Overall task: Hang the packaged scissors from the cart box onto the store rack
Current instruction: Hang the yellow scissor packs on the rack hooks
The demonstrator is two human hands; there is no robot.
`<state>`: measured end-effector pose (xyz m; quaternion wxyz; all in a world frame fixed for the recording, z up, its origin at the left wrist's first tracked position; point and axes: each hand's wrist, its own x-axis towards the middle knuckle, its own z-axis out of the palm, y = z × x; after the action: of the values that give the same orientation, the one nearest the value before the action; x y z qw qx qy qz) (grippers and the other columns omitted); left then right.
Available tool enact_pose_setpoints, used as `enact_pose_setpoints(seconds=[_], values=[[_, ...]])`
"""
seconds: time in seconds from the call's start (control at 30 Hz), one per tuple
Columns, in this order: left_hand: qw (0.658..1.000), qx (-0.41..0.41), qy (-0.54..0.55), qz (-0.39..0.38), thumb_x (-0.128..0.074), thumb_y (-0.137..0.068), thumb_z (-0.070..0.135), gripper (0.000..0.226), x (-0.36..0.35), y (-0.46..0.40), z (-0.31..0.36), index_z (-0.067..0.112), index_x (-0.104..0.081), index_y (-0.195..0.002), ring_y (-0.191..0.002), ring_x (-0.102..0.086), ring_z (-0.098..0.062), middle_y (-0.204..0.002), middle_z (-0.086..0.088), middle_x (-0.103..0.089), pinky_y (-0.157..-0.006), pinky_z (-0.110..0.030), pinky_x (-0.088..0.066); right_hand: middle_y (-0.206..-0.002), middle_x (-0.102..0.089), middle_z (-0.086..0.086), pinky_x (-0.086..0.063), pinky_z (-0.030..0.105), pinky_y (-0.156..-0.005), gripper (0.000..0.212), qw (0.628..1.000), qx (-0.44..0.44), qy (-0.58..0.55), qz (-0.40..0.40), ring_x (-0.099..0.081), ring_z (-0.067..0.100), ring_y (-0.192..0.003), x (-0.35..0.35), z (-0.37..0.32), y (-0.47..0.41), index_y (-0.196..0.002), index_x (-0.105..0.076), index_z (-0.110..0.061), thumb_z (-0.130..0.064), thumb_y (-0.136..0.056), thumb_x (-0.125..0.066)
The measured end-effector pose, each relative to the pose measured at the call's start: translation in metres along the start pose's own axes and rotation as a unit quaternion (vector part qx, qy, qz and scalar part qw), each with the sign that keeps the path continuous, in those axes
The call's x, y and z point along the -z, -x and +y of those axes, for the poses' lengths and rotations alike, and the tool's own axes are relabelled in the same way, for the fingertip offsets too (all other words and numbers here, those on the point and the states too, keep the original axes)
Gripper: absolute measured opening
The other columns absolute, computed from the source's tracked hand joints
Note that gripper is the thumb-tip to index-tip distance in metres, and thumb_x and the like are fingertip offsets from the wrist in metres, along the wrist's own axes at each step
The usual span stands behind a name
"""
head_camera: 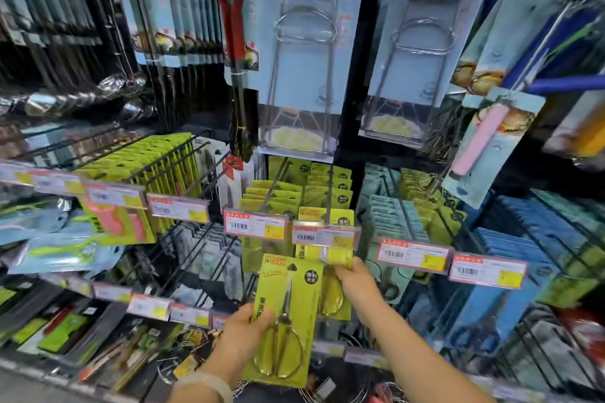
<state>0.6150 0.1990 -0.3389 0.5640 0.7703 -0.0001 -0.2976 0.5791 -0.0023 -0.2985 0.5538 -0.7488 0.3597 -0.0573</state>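
My left hand (246, 325) grips a yellow-green carded pack of scissors (288, 317) by its left edge, holding it upright below the price tags. My right hand (352, 275) reaches up and pinches the lower part of another yellow-green scissors pack (330, 258) that hangs at the front of a rack hook (329, 193). More of the same packs (294, 193) hang in rows behind on the two middle hooks. The cart box is out of view.
Price tags (255, 224) front each hook. Blue carded packs (393, 216) hang to the right, yellow-green peeler packs (154, 160) to the left. Large carded wire tools (304, 42) and red-handled tongs (234, 52) hang above. Loose goods fill the lower shelf (114, 353).
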Motion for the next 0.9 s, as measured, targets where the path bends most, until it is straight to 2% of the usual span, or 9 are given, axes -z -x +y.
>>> enact_pose_setpoints(seconds=[0.17,0.33,0.43,0.5,0.57,0.67,0.77,0.83,0.9], values=[[0.999,-0.007,-0.041,0.004,-0.054,-0.092,0.036,0.053,-0.004,-0.004,-0.003,0.011,-0.045,-0.137,-0.126,-0.05,-0.029,-0.135,-0.009,-0.054,-0.109,-0.045,-0.038,-0.139,-0.043,0.013,-0.037,0.036,-0.098,0.038,0.999,-0.012,0.036,-0.002,-0.043,0.028,-0.124,-0.001,-0.005,-0.015,-0.13,-0.038,-0.005,-0.029,-0.101,-0.03],[0.999,0.006,-0.037,0.0,-0.056,-0.091,0.036,0.055,-0.004,-0.005,-0.001,0.011,-0.044,-0.138,-0.127,-0.049,-0.03,-0.137,-0.011,-0.052,-0.106,-0.048,-0.041,-0.141,-0.045,0.016,-0.037,0.037,-0.105,0.052,0.999,-0.031,0.039,0.021,-0.045,0.03,-0.127,0.0,0.002,-0.005,-0.139,-0.034,-0.007,-0.041,-0.099,-0.032],[1.0,0.001,-0.008,-0.014,-0.058,-0.087,0.039,0.06,-0.009,-0.007,0.003,0.014,-0.042,-0.14,-0.13,-0.044,-0.03,-0.142,-0.008,-0.047,-0.111,-0.05,-0.034,-0.135,-0.05,0.002,-0.036,0.034,-0.106,0.047,0.997,-0.009,0.008,-0.07,-0.048,0.021,-0.125,-0.004,0.018,0.021,-0.132,-0.045,-0.013,-0.044,-0.098,-0.037],[1.0,0.01,0.011,-0.014,-0.057,-0.09,0.034,0.057,-0.014,-0.009,0.008,0.011,-0.04,-0.14,-0.129,-0.044,-0.026,-0.144,-0.007,-0.044,-0.113,-0.045,-0.03,-0.122,-0.058,-0.007,-0.044,0.031,-0.103,0.029,0.989,0.018,-0.005,-0.147,-0.056,0.012,-0.113,-0.012,0.031,0.036,-0.114,-0.054,-0.021,-0.042,-0.094,-0.049],[0.999,0.011,0.035,-0.016,-0.056,-0.093,0.027,0.04,-0.019,-0.011,0.01,0.008,-0.052,-0.129,-0.117,-0.055,-0.025,-0.133,-0.01,-0.055,-0.107,-0.043,-0.039,-0.108,-0.067,-0.004,-0.052,0.033,-0.094,0.014,0.991,0.053,0.0,-0.124,-0.064,0.014,-0.103,-0.021,0.045,0.038,-0.102,-0.059,-0.022,-0.027,-0.089,-0.06],[0.998,0.002,0.053,-0.026,-0.062,-0.09,0.024,0.022,-0.025,-0.008,0.019,0.008,-0.063,-0.104,-0.096,-0.067,-0.027,-0.102,-0.01,-0.071,-0.093,-0.045,-0.052,-0.1,-0.07,-0.001,-0.053,0.033,-0.087,0.014,0.996,0.057,-0.043,-0.056,-0.064,0.02,-0.099,-0.02,0.048,0.039,-0.099,-0.061,-0.02,-0.01,-0.089,-0.059],[0.998,-0.026,0.049,-0.017,-0.066,-0.087,0.025,0.029,-0.03,-0.004,0.032,0.005,-0.063,-0.108,-0.094,-0.067,-0.026,-0.101,-0.01,-0.071,-0.093,-0.046,-0.052,-0.101,-0.069,-0.003,-0.052,0.033,-0.088,0.01,0.995,0.083,-0.047,-0.036,-0.062,0.019,-0.1,-0.009,0.037,0.04,-0.098,-0.061,-0.018,-0.011,-0.091,-0.057],[0.998,-0.06,0.036,-0.006,-0.065,-0.088,0.029,0.038,-0.035,-0.002,0.046,0.006,-0.059,-0.116,-0.105,-0.062,-0.027,-0.115,-0.009,-0.066,-0.098,-0.045,-0.048,-0.104,-0.068,-0.006,-0.051,0.032,-0.092,0.013,0.992,0.112,-0.041,-0.029,-0.061,0.015,-0.102,0.0,0.024,0.039,-0.1,-0.062,-0.019,-0.011,-0.092,-0.056],[0.994,-0.08,0.07,-0.004,-0.062,-0.09,0.025,0.026,-0.037,-0.002,0.058,0.015,-0.058,-0.114,-0.101,-0.061,-0.019,-0.11,0.004,-0.062,-0.094,-0.037,-0.047,-0.104,-0.067,-0.006,-0.049,0.027,-0.091,0.019,0.989,0.136,-0.054,-0.021,-0.061,0.013,-0.1,0.007,0.011,0.035,-0.102,-0.062,-0.02,-0.006,-0.092,-0.055]])
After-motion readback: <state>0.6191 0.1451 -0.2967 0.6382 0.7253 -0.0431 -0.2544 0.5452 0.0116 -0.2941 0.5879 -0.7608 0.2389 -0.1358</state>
